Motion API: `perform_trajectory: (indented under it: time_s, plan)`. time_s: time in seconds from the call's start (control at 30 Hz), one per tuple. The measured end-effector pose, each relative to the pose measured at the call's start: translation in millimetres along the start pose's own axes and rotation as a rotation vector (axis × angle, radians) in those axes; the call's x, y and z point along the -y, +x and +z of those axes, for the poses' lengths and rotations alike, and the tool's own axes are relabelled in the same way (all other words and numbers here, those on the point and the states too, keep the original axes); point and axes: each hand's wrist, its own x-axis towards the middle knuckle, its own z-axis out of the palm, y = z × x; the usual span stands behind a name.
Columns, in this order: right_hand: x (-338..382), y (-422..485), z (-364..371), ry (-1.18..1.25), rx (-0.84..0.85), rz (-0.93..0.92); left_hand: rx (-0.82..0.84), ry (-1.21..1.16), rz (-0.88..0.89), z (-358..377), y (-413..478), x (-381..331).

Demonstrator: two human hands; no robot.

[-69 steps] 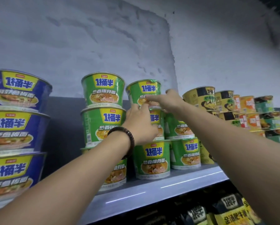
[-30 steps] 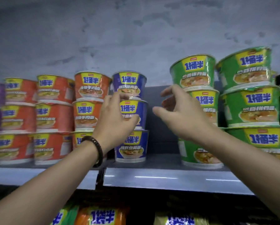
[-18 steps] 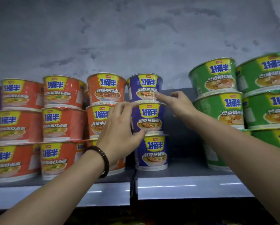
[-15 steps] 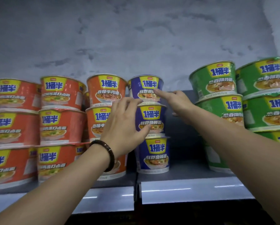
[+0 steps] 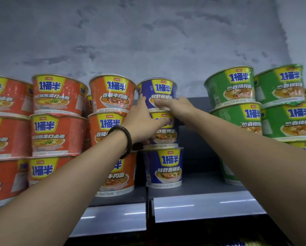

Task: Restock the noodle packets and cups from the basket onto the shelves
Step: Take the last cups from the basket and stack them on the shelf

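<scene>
My left hand [image 5: 141, 121] and right hand [image 5: 178, 109] both grip the top blue shrink-wrapped noodle cup [image 5: 159, 89]. It sits at the head of a three-high blue stack on the shelf. My left fingers [image 5: 142, 102] curl round its left flank, and my right fingers [image 5: 162, 103] curl over its lower front.

The risk, as I judge it, is the stack. This cup stands on the narrow rim of the middle blue cup [image 5: 166, 134]. A sideways shove could tip the column right into the open gap, or knock the orange noodle cups [image 5: 111, 95] just beside it on the left. The slick wrap could also slip under my fingers.

The grey metal shelf [image 5: 201, 208] looks flat and smooth, with green noodle cups [image 5: 232, 86] stacked further right. Behind them rises a mottled grey plaster wall [image 5: 148, 32]. The basket is out of view.
</scene>
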Motion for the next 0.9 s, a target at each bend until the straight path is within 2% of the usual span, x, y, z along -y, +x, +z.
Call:
perform_trajectory:
  time_s: [0.3,0.47,0.6,0.7,0.9]
  plan:
    - [-9,4,-8,-0.005,0.014,-0.042,-0.069,0.011,0.022,16,7,10]
    - [-23,-22,-4,0.053,-0.05,-0.01,-0.232,-0.006,0.108,28,-22,21]
    - [-59,-55,1,0.074,-0.066,-0.001,-0.311,0.118,0.177,48,-65,33]
    - [-81,-69,4,0.0,-0.045,-0.019,-0.271,0.14,0.189,60,-79,39]
    - [-102,-69,14,-0.061,0.01,0.077,-0.244,0.203,0.17,67,-87,37]
